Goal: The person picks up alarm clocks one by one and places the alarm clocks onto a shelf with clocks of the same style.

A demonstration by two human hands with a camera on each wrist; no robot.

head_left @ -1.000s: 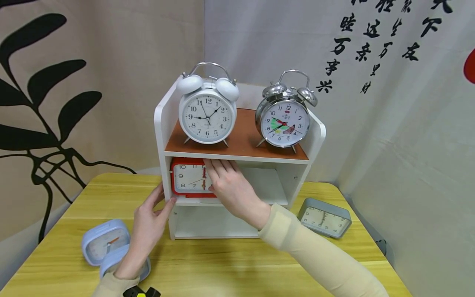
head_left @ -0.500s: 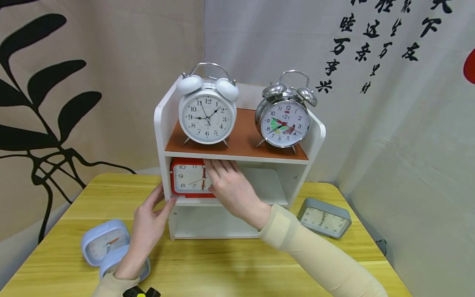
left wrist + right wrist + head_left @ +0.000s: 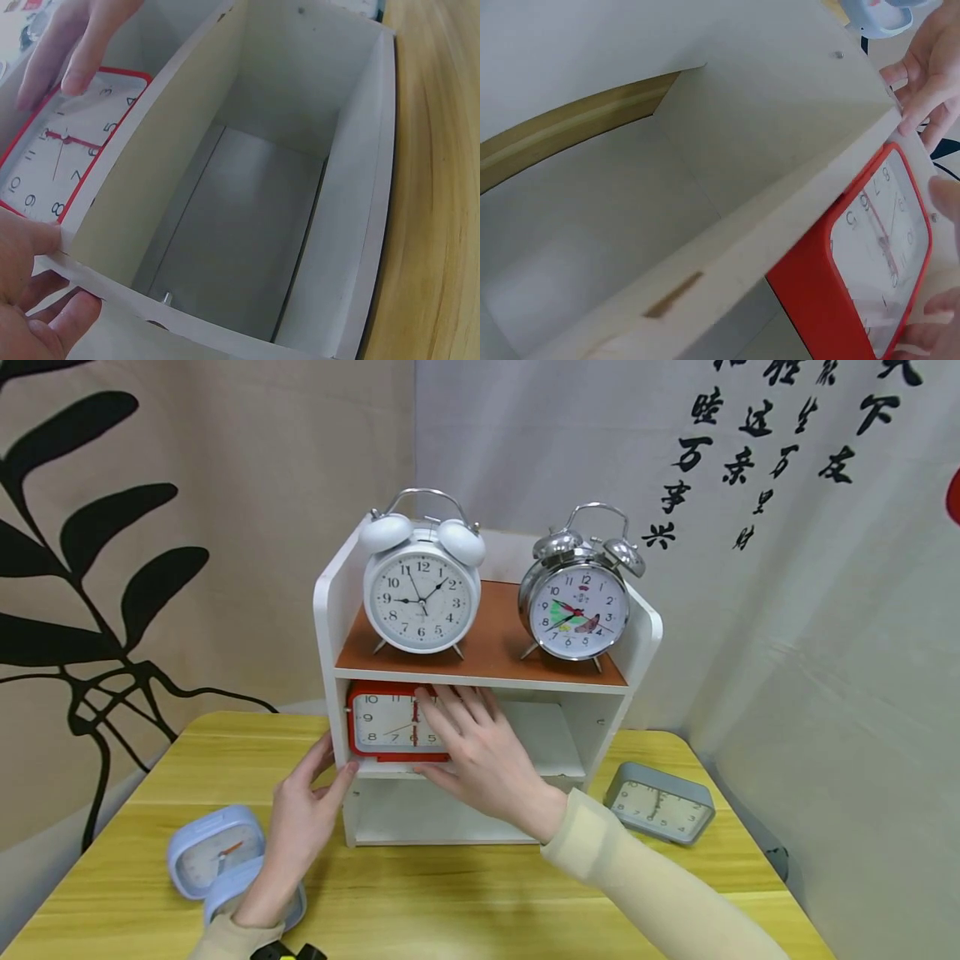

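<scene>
A red square-cornered clock with a white dial stands in the left part of the middle compartment of a small white shelf. My right hand is at this clock, fingers straight and spread, covering the right side of its dial. In the left wrist view, the fingertips overlap the dial; whether they press on it I cannot tell. My left hand holds the shelf's left side panel, thumb on the front edge and fingers on the outer face. The right wrist view shows the clock's red side.
On the brown top board stand a white twin-bell alarm clock and a silver twin-bell alarm clock. A grey clock lies right of the shelf on the wooden table. Light blue clocks sit at the left, partly behind my left forearm.
My right hand has shifted right and slightly down, its fingers and thumb spreading, so more of the red clock's dial shows. The left hand still holds the panel.
</scene>
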